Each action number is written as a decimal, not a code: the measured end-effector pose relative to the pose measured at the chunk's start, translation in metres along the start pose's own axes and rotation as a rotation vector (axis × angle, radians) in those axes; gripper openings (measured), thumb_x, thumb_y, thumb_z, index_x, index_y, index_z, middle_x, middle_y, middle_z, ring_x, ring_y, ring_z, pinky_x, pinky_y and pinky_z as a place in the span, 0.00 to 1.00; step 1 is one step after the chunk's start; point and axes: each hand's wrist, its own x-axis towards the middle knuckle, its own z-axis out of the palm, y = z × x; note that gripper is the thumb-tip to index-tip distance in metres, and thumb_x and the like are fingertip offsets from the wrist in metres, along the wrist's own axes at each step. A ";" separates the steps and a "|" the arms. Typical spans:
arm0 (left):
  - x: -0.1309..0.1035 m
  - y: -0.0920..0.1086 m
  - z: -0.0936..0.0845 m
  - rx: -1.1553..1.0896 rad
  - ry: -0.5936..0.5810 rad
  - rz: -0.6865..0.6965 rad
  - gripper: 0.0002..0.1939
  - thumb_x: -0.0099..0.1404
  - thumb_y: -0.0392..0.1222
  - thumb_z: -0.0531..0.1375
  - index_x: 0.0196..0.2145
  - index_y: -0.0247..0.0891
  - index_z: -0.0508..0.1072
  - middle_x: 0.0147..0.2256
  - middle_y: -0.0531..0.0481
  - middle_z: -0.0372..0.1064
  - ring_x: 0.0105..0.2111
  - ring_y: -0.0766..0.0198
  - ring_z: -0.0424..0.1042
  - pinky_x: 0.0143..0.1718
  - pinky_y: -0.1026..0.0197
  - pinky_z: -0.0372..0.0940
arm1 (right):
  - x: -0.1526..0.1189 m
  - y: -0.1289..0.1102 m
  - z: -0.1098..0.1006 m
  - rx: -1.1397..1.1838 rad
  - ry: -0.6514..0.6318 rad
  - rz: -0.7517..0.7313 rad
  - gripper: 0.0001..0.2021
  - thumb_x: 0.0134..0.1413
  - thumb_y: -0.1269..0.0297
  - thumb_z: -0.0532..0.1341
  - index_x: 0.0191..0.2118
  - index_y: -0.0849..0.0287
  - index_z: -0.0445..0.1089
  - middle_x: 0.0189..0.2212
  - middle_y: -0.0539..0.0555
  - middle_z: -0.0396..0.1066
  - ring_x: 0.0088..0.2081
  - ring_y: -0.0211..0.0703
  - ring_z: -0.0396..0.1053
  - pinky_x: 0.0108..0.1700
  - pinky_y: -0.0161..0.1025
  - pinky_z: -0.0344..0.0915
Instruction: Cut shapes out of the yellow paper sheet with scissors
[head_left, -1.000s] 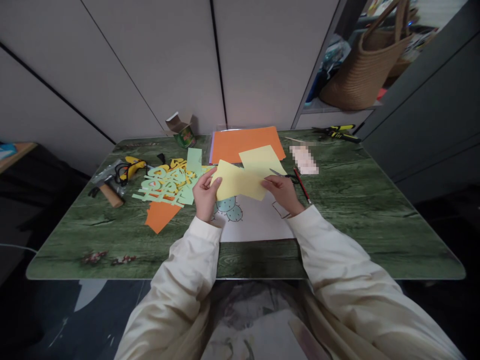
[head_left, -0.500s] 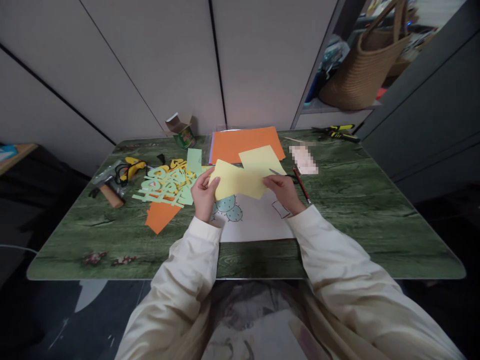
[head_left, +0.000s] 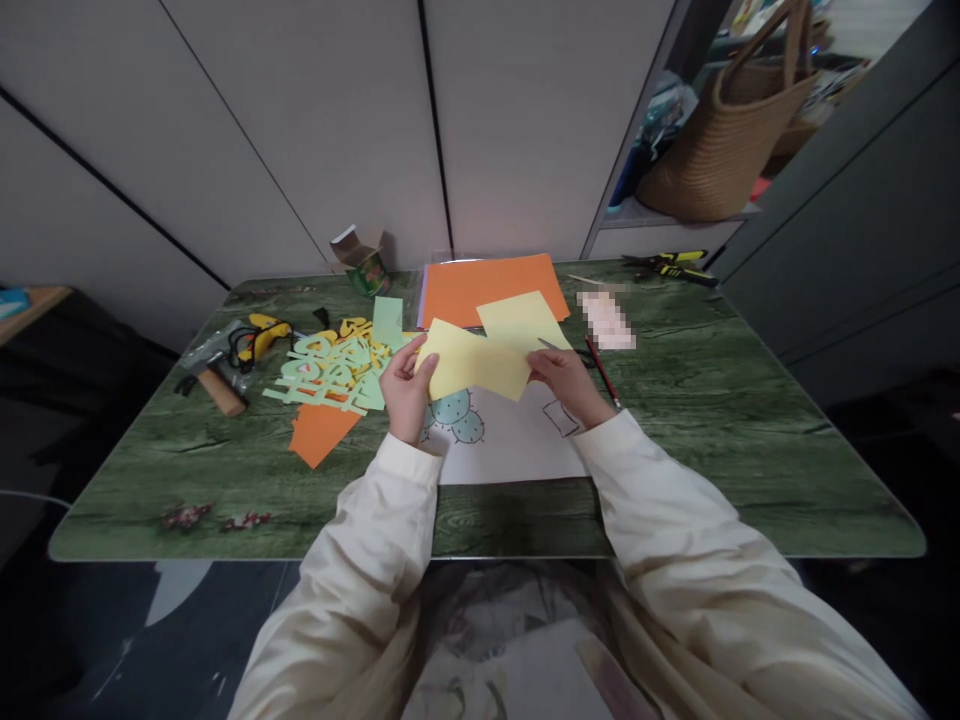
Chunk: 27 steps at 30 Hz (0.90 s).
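A piece of yellow paper (head_left: 469, 364) is stretched between my two hands above a white drawing sheet (head_left: 517, 455). My left hand (head_left: 406, 389) pinches its left edge between thumb and fingers. At the right edge, my right hand (head_left: 568, 382) grips the same paper with closed fingertips. What looks like a scissors blade (head_left: 551, 345) pokes out just above my right hand; the rest is mostly hidden, and I cannot tell if the hand holds it. Blue-green spiky cactus shapes (head_left: 452, 408) and a small outlined shape (head_left: 560, 418) show on the white sheet.
Behind lie another yellow sheet (head_left: 523, 318) and orange sheets (head_left: 487, 285). Green and yellow cut-outs (head_left: 337, 365), an orange scrap (head_left: 322, 432), a hammer (head_left: 219, 388) and a small box (head_left: 366, 268) are left. A red pencil (head_left: 604, 375) and pliers (head_left: 671, 268) lie right.
Almost nothing differs. Both hands keep hold of the yellow paper in nearly the same place, and the whole view has shifted very slightly.
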 end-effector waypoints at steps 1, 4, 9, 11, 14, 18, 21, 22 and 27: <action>0.000 0.000 0.000 0.002 0.000 0.001 0.25 0.57 0.48 0.61 0.51 0.39 0.66 0.40 0.43 0.73 0.38 0.59 0.74 0.38 0.55 0.69 | 0.000 0.000 0.000 0.012 -0.002 0.002 0.14 0.45 0.51 0.63 0.25 0.58 0.74 0.24 0.51 0.72 0.26 0.38 0.68 0.34 0.40 0.69; 0.000 0.001 0.001 -0.005 0.008 0.001 0.25 0.57 0.47 0.61 0.51 0.39 0.67 0.39 0.44 0.73 0.37 0.60 0.74 0.38 0.56 0.69 | 0.000 0.000 -0.001 0.017 0.006 0.014 0.15 0.45 0.51 0.63 0.25 0.59 0.73 0.24 0.51 0.72 0.26 0.38 0.68 0.33 0.39 0.68; 0.000 0.002 0.002 -0.019 0.044 -0.005 0.25 0.55 0.47 0.62 0.50 0.37 0.68 0.38 0.44 0.74 0.36 0.60 0.74 0.37 0.58 0.69 | 0.001 -0.001 -0.004 -0.113 0.031 -0.003 0.18 0.46 0.47 0.61 0.22 0.58 0.72 0.21 0.51 0.72 0.25 0.40 0.69 0.32 0.39 0.67; 0.000 0.002 0.002 -0.029 0.045 -0.013 0.25 0.55 0.47 0.62 0.50 0.37 0.68 0.37 0.44 0.74 0.36 0.60 0.74 0.36 0.58 0.69 | 0.001 -0.001 -0.006 -0.132 0.037 -0.026 0.18 0.46 0.47 0.61 0.22 0.57 0.73 0.20 0.50 0.72 0.25 0.41 0.69 0.33 0.40 0.67; 0.001 0.001 0.000 -0.044 0.002 -0.037 0.25 0.56 0.47 0.62 0.51 0.39 0.67 0.38 0.45 0.74 0.36 0.60 0.74 0.37 0.57 0.69 | 0.001 -0.001 -0.010 -0.044 -0.060 0.045 0.18 0.45 0.46 0.61 0.24 0.57 0.73 0.22 0.51 0.73 0.26 0.42 0.70 0.34 0.42 0.67; 0.001 0.001 0.002 0.077 -0.194 -0.083 0.21 0.52 0.45 0.65 0.44 0.37 0.73 0.41 0.44 0.73 0.40 0.59 0.73 0.39 0.60 0.68 | -0.001 -0.004 -0.010 0.027 -0.254 0.205 0.22 0.48 0.43 0.57 0.28 0.59 0.74 0.26 0.54 0.74 0.29 0.42 0.71 0.35 0.41 0.66; -0.002 0.001 0.006 0.191 -0.359 -0.120 0.18 0.51 0.44 0.65 0.41 0.36 0.75 0.42 0.43 0.73 0.41 0.57 0.72 0.39 0.60 0.67 | -0.004 -0.008 -0.007 -0.142 -0.288 0.184 0.16 0.45 0.51 0.63 0.24 0.61 0.73 0.23 0.53 0.73 0.27 0.40 0.70 0.33 0.40 0.65; -0.003 0.001 0.007 0.205 -0.386 -0.125 0.18 0.51 0.44 0.65 0.41 0.36 0.75 0.42 0.43 0.73 0.41 0.57 0.72 0.38 0.60 0.67 | -0.004 -0.009 -0.006 -0.185 -0.284 0.175 0.15 0.44 0.53 0.64 0.23 0.61 0.73 0.22 0.52 0.72 0.26 0.39 0.69 0.33 0.40 0.65; -0.006 0.002 0.011 0.248 -0.443 -0.120 0.17 0.53 0.43 0.64 0.41 0.37 0.75 0.42 0.43 0.73 0.40 0.58 0.72 0.37 0.61 0.67 | -0.004 -0.007 -0.005 -0.127 -0.302 0.245 0.15 0.43 0.56 0.65 0.36 0.59 0.75 0.34 0.55 0.75 0.32 0.41 0.72 0.37 0.41 0.68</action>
